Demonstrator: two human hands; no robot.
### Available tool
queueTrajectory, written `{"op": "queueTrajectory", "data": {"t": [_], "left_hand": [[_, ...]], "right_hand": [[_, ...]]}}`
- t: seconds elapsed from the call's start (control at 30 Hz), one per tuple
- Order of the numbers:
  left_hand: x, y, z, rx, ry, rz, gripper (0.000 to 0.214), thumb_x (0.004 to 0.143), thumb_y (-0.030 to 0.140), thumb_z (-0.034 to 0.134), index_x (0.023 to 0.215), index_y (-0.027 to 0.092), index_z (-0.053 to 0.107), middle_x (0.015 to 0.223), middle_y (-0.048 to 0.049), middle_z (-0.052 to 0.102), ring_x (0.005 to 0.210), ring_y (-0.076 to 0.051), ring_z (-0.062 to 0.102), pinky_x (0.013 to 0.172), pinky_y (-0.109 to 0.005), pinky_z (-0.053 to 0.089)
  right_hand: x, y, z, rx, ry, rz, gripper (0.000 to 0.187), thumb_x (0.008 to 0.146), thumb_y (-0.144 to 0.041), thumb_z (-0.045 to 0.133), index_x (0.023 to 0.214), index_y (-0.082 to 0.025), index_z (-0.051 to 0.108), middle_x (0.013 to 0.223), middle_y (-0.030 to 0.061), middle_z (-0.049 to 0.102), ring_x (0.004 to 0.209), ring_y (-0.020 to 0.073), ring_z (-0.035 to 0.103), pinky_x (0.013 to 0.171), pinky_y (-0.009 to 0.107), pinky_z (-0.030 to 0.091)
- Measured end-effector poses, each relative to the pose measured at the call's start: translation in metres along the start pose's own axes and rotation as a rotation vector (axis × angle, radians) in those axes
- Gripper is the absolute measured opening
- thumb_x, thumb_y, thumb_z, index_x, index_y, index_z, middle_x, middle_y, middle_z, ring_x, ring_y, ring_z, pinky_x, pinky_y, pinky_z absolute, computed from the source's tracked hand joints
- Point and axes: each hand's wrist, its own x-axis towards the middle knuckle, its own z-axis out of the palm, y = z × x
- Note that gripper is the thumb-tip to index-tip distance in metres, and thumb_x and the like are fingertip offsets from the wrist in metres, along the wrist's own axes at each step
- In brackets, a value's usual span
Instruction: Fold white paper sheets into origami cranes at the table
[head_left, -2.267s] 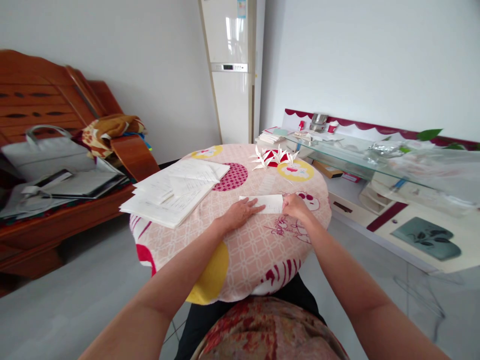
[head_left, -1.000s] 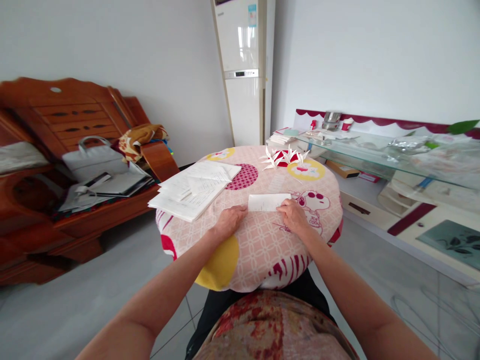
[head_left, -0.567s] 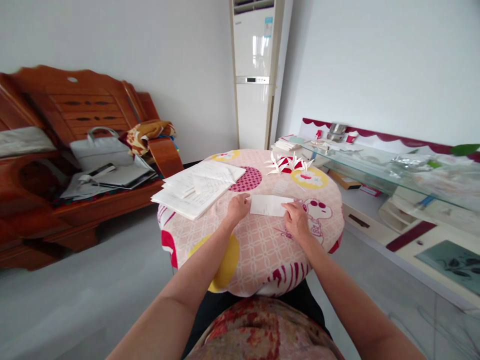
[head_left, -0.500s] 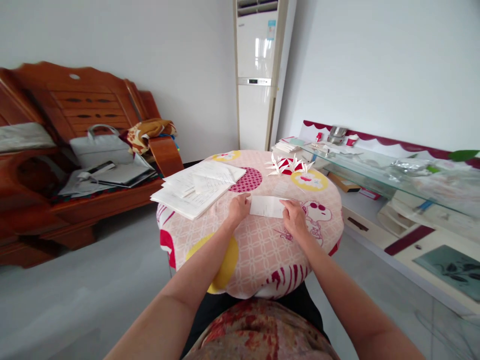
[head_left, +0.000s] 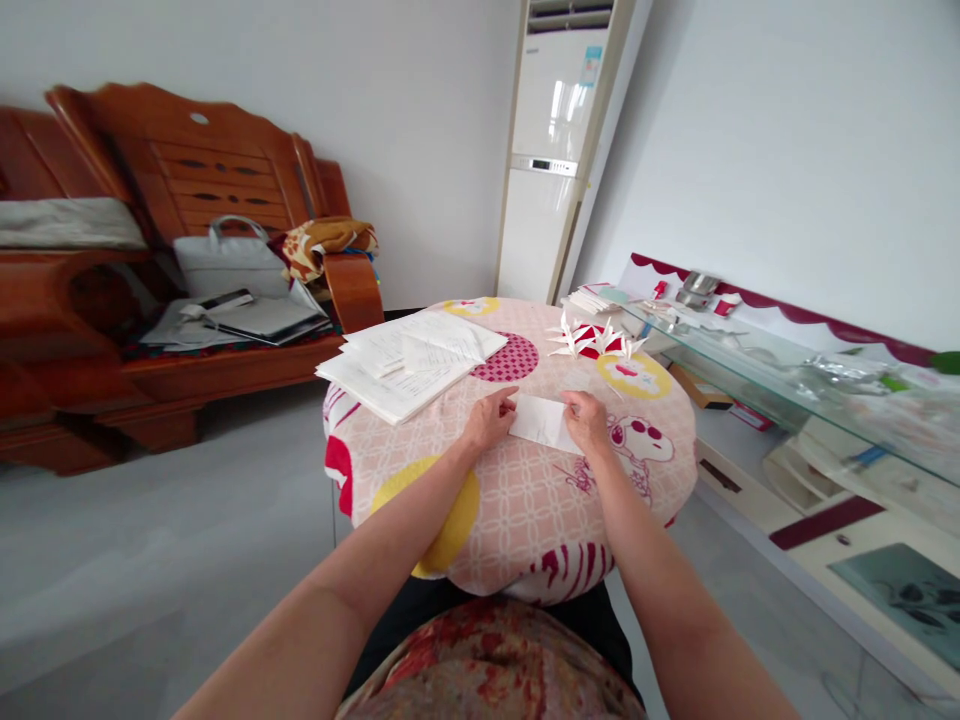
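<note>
A folded white sheet of paper (head_left: 544, 421) lies on the round table with the pink patterned cloth (head_left: 525, 500). My left hand (head_left: 489, 420) pinches its left edge, fingers curled on the paper. At the sheet's right end my right hand (head_left: 587, 421) grips it with bent fingers. Both hands rest on the cloth near the table's middle. Several white folded paper cranes (head_left: 592, 338) stand at the table's far side.
A stack of printed papers (head_left: 409, 360) lies on the table's left. A wooden bench (head_left: 187, 370) with a grey bag (head_left: 229, 262) and documents stands to the left. A glass-topped low cabinet (head_left: 787, 370) runs along the right wall. A tall white air conditioner (head_left: 551, 160) stands in the corner.
Both hands have closed in on the ends of the folded sheet, from lying flat on it to gripping its edges. The view has swung to the right and tilted.
</note>
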Motion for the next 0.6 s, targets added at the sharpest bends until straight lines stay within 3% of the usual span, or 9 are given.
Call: {"op": "queueTrajectory", "data": {"t": [0.2, 0.3, 0.43, 0.5, 0.6], "left_hand": [[0.001, 0.002, -0.002, -0.256, -0.001, -0.022, 0.060, 0.076, 0.018, 0.062, 0.136, 0.011, 0.058, 0.093, -0.0063, 0.074, 0.079, -0.017, 0.067, 0.075, -0.028, 0.053], [0.001, 0.006, -0.004, -0.399, -0.038, 0.010, 0.064, 0.075, 0.026, 0.066, 0.137, 0.012, 0.057, 0.097, -0.0077, 0.074, 0.084, -0.020, 0.067, 0.077, -0.031, 0.051], [-0.001, 0.011, -0.010, -0.592, -0.053, 0.027, 0.065, 0.072, 0.021, 0.060, 0.136, 0.013, 0.058, 0.104, -0.0089, 0.073, 0.092, -0.022, 0.066, 0.082, -0.032, 0.050], [-0.001, 0.014, -0.014, -0.651, -0.041, 0.030, 0.067, 0.069, 0.019, 0.060, 0.136, 0.014, 0.059, 0.102, -0.0081, 0.073, 0.091, -0.021, 0.065, 0.082, -0.032, 0.049], [-0.001, 0.016, -0.018, -0.696, -0.023, 0.029, 0.061, 0.068, 0.021, 0.067, 0.128, 0.015, 0.064, 0.093, -0.0052, 0.072, 0.084, -0.018, 0.064, 0.081, -0.031, 0.050]], "right_hand": [[-0.002, -0.002, -0.008, 0.314, 0.076, 0.155, 0.029, 0.068, -0.021, 0.055, 0.088, -0.017, 0.075, 0.083, 0.0061, 0.075, 0.077, 0.0219, 0.067, 0.076, 0.033, 0.052], [0.001, -0.001, -0.010, 0.526, 0.222, 0.259, 0.023, 0.066, -0.029, 0.061, 0.082, -0.017, 0.073, 0.078, 0.0041, 0.073, 0.074, 0.0212, 0.065, 0.073, 0.034, 0.051], [0.005, -0.004, -0.013, 0.767, 0.433, 0.350, 0.019, 0.060, -0.029, 0.068, 0.076, -0.018, 0.072, 0.077, 0.0020, 0.072, 0.077, 0.0197, 0.064, 0.076, 0.034, 0.050], [0.007, -0.006, -0.014, 0.876, 0.458, 0.391, 0.020, 0.058, -0.027, 0.070, 0.077, -0.018, 0.072, 0.077, 0.0013, 0.072, 0.076, 0.0188, 0.064, 0.075, 0.033, 0.051], [0.007, -0.010, -0.011, 1.001, 0.397, 0.479, 0.019, 0.059, -0.024, 0.070, 0.078, -0.019, 0.070, 0.073, -0.0005, 0.070, 0.070, 0.0176, 0.064, 0.070, 0.032, 0.052]]}}
